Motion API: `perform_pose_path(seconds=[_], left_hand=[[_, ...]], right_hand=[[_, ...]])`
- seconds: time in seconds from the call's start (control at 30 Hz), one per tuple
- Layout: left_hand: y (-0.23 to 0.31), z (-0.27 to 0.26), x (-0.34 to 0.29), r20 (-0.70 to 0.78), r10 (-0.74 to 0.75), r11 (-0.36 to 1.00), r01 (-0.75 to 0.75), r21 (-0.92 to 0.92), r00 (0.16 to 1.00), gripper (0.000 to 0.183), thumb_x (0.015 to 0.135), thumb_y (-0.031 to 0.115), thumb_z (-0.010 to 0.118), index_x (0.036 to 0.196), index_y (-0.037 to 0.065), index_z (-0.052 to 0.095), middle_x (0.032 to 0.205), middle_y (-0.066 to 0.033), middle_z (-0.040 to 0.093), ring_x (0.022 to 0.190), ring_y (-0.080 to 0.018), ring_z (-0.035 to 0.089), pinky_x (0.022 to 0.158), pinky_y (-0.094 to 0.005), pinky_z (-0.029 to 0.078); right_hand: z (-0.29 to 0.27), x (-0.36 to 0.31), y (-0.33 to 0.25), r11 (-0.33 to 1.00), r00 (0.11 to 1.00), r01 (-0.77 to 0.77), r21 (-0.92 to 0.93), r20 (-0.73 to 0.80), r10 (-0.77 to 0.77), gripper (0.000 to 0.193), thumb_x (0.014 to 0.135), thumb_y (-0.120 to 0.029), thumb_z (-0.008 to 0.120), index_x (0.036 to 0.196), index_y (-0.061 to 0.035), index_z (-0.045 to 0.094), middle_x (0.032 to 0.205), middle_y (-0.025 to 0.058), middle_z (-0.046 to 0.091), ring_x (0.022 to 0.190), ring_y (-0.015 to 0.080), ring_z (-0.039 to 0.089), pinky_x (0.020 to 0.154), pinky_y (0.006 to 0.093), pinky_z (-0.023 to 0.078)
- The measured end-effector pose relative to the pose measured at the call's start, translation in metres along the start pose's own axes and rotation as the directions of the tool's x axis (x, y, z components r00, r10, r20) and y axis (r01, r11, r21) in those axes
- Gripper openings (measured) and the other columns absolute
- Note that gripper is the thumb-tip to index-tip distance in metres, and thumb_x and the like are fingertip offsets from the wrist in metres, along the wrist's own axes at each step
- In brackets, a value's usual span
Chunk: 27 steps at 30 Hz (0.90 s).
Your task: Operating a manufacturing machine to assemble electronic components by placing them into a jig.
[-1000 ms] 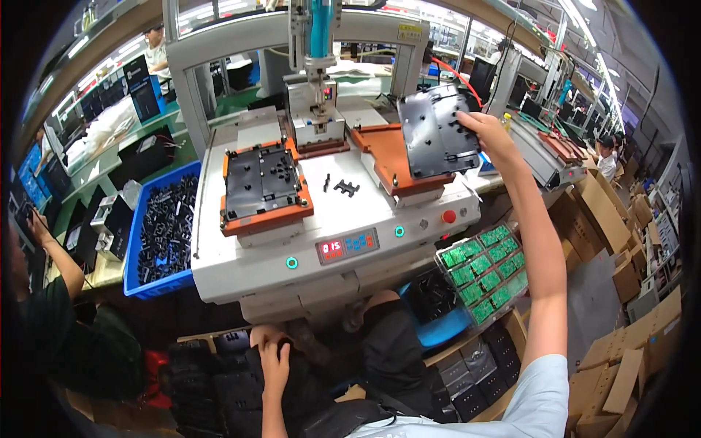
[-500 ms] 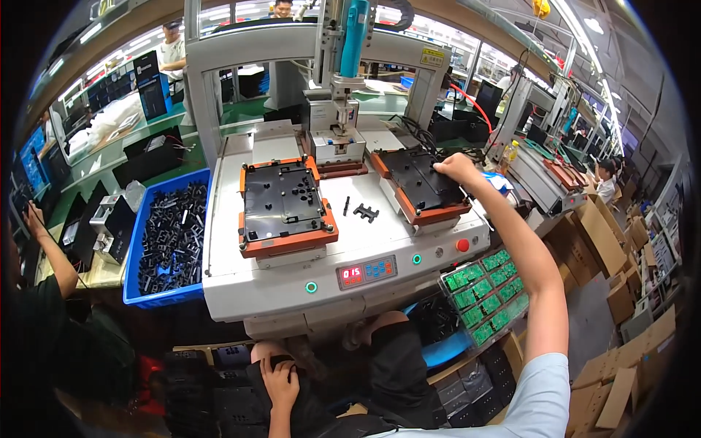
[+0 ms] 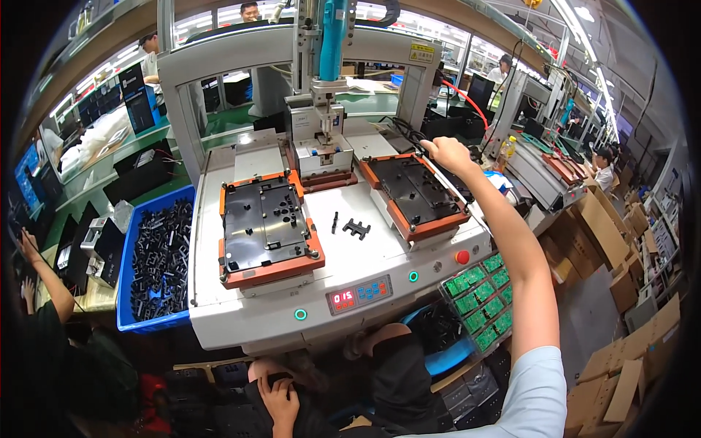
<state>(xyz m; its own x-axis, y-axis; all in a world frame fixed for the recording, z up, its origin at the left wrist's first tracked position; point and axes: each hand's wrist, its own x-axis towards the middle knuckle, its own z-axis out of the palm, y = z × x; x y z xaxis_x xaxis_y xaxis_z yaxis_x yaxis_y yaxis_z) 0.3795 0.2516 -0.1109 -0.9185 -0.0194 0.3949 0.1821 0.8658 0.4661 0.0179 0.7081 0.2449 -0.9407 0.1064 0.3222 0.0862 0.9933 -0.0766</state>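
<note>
My right hand (image 3: 448,153) reaches to the far right corner of the right-hand fixture (image 3: 425,229). Its fingers are curled together; whatever may be between them is hidden. In that orange-brown fixture lies a black panel (image 3: 416,188) with small holes and raised parts. A second black panel (image 3: 264,223) sits in the left-hand fixture (image 3: 272,276). Two small black plastic pieces, a slim one (image 3: 335,223) and a branched bracket (image 3: 355,228), lie on the white machine bed between the fixtures. My left hand (image 3: 278,400) rests on my dark-clothed thigh, fingers loosely spread, holding nothing.
A screwdriving head (image 3: 326,109) hangs from the gantry behind the fixtures. A blue bin (image 3: 152,319) of black plastic parts stands left, a tray of green circuit boards (image 3: 478,299) lower right. A red button (image 3: 462,257) is on the front panel. A co-worker's arm (image 3: 51,274) shows far left.
My right hand has moved from the right panel's edge up to the fixture's far corner. The whole view has shifted slightly; my left hand stays on the thigh.
</note>
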Motion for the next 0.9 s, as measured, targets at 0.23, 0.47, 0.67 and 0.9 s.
perform_pose_path(seconds=[0.23, 0.47, 0.67, 0.9], left_hand=[[0.004, 0.007, 0.004, 0.027, -0.015, 1.0, 0.014, 0.026, 1.0, 0.011, 0.076, 0.009, 0.062, 0.086, 0.009, 0.066, 0.091, -0.0075, 0.064, 0.121, -0.0404, 0.043, 0.106, -0.0568, 0.028], [-0.002, 0.01, 0.003, -0.01, -0.004, 0.999, 0.005, 0.034, 1.0, 0.011, 0.075, 0.008, 0.061, 0.084, 0.009, 0.068, 0.09, -0.0079, 0.064, 0.123, -0.0384, 0.043, 0.107, -0.0556, 0.028], [-0.003, 0.001, -0.002, -0.032, -0.003, 1.0, 0.003, 0.011, 0.999, 0.011, 0.076, 0.008, 0.061, 0.085, 0.006, 0.067, 0.09, -0.0102, 0.065, 0.12, -0.0405, 0.045, 0.106, -0.056, 0.029], [0.0, 0.002, 0.0, -0.042, 0.052, 0.999, -0.052, 0.003, 0.998, 0.011, 0.077, 0.008, 0.06, 0.086, 0.006, 0.066, 0.093, -0.0114, 0.064, 0.119, -0.0416, 0.044, 0.106, -0.055, 0.029]], right_hand=[[0.027, 0.05, -0.005, 0.987, 0.951, -0.149, -0.066, 0.262, 0.161, 0.05, 0.083, -0.045, 0.06, 0.113, -0.0044, 0.065, 0.114, 0.0197, 0.064, 0.107, 0.0356, 0.061, 0.089, 0.0452, 0.049], [0.032, 0.034, -0.016, 0.971, 0.968, -0.22, 0.091, 0.143, 0.206, 0.051, 0.081, -0.048, 0.059, 0.084, 0.0018, 0.068, 0.083, 0.0168, 0.069, 0.084, 0.0337, 0.067, 0.076, 0.0429, 0.051], [-0.009, -0.087, -0.005, 0.995, 0.975, 0.028, 0.098, -0.222, -0.006, 0.043, 0.088, -0.044, 0.057, 0.081, -0.0027, 0.069, 0.073, 0.017, 0.065, 0.07, 0.033, 0.063, 0.068, 0.042, 0.049], [0.024, -0.175, -0.007, 0.74, 0.818, -0.016, 0.673, -0.417, 0.397, 0.029, 0.087, -0.027, 0.065, 0.094, 0.0012, 0.066, 0.084, 0.0152, 0.064, 0.077, 0.0261, 0.062, 0.073, 0.0361, 0.048]])
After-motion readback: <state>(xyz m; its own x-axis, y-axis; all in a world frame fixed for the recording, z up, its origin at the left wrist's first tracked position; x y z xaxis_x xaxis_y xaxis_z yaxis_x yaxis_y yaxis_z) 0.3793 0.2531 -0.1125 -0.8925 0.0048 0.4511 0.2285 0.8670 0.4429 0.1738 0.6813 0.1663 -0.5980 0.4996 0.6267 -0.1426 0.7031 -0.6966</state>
